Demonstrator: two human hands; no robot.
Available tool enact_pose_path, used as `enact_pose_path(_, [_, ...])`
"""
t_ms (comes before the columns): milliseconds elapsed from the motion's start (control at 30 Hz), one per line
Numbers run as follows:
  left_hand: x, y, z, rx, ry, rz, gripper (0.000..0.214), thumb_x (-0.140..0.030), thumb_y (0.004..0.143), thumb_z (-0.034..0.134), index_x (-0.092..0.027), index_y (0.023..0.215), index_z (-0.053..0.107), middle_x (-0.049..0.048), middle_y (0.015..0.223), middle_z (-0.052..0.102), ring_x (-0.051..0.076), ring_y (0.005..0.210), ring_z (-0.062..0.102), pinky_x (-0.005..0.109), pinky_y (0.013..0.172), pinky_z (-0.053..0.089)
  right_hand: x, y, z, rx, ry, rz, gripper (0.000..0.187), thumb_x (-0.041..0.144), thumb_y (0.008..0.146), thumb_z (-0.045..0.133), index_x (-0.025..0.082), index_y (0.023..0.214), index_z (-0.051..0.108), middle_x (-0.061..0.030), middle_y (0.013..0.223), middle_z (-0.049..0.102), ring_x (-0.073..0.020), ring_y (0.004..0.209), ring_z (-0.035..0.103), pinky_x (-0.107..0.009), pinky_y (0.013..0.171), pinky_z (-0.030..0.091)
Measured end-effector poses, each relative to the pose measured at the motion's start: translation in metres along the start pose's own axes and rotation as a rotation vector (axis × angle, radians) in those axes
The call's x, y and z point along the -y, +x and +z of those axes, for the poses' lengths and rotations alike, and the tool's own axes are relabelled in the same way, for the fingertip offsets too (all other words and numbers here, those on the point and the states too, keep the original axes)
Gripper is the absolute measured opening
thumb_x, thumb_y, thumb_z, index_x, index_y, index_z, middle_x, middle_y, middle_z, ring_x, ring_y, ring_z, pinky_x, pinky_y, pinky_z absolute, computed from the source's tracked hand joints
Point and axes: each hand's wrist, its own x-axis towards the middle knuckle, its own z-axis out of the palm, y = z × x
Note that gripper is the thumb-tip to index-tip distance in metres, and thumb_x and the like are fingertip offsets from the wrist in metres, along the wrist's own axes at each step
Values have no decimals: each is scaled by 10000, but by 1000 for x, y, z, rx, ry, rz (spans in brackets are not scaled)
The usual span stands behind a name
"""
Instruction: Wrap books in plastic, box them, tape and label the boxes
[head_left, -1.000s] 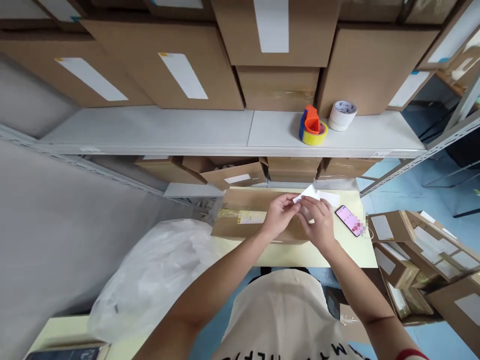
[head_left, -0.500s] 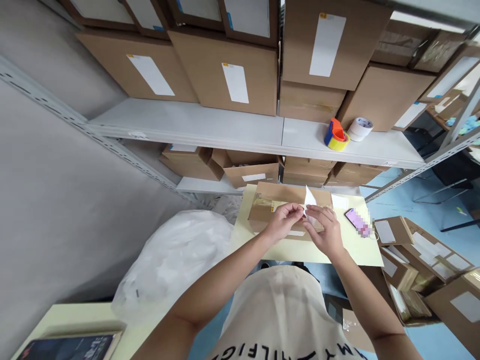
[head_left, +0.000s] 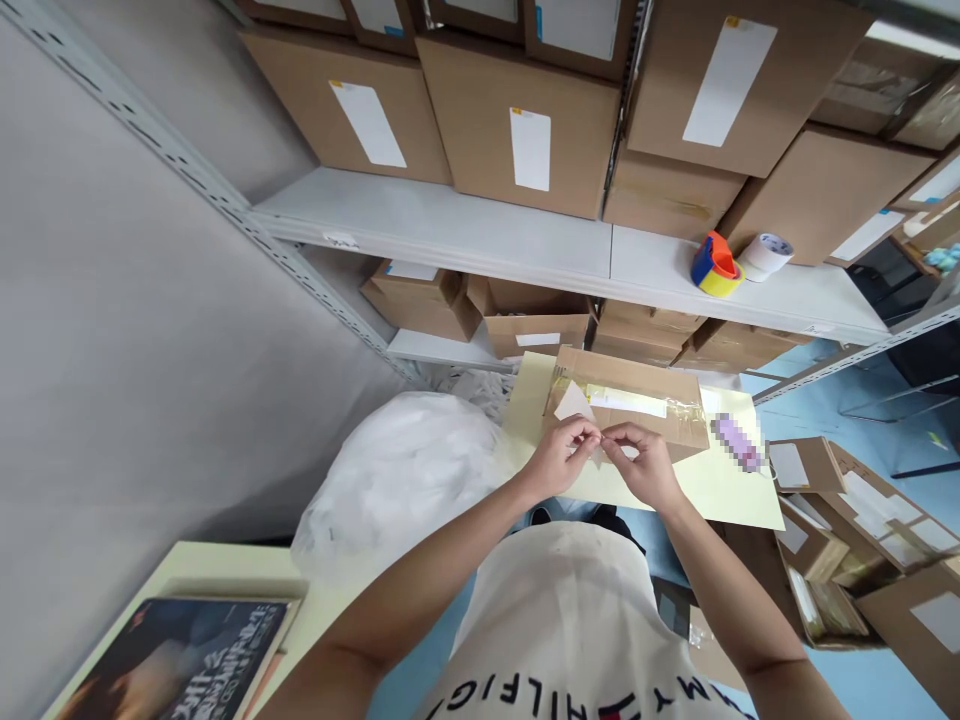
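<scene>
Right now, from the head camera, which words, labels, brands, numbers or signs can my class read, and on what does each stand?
"HILFIG", upside down, on the shirt.
"MY", also upside down, on the shirt; its neighbouring letters are unclear.
Book: large characters, too blurred.
Shelf box label, table box label, shelf tag, tape roll: unreadable.
Phone: pixelated.
White slip: no legible print.

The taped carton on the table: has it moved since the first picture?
Yes, to the right: the carton at first reached the left edge of the table, and now a strip of table shows between that edge and the carton.
</scene>
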Motion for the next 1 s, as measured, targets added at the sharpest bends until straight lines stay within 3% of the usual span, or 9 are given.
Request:
enact_pose_path(133, [4, -11, -8, -13, -73, -61, 279, -436, 895, 566, -194, 755, 563, 32, 770, 616, 157, 744, 574, 286, 727, 487, -1, 4, 15, 51, 86, 47, 256, 464, 839, 682, 216, 816, 738, -57, 803, 763, -194, 720, 731, -322, 702, 614])
enact_pose_path(333, [12, -15, -12, -72, -324, -190, 351, -517, 804, 680, -177, 781, 596, 27, 773, 655, 156, 753, 619, 292, 744, 508, 8, 7, 19, 18, -65, -78, 198, 418, 865, 676, 244, 805, 749, -54, 810, 753, -195, 735, 710, -332, 700, 589])
enact_pose_path(633, [7, -9, -16, -49, -293, -238, 325, -478, 802, 689, -170, 736, 612, 39, 731, 688, 172, 730, 660, 304, 730, 529, 10, 17, 16, 33, -81, -154, 187, 431, 859, 703, 290, 762, 778, -43, 793, 768, -223, 731, 732, -363, 686, 604])
enact_pose_path(1000, [9, -1, -13, -21, -82, -146, 277, -450, 923, 498, -217, 776, 463, -4, 708, 582, 145, 682, 582, 268, 650, 473, 16, 28, 14, 53, -37, -105, 210, 404, 873, 690, 295, 713, 771, -20, 732, 758, -211, 721, 719, -361, 720, 591])
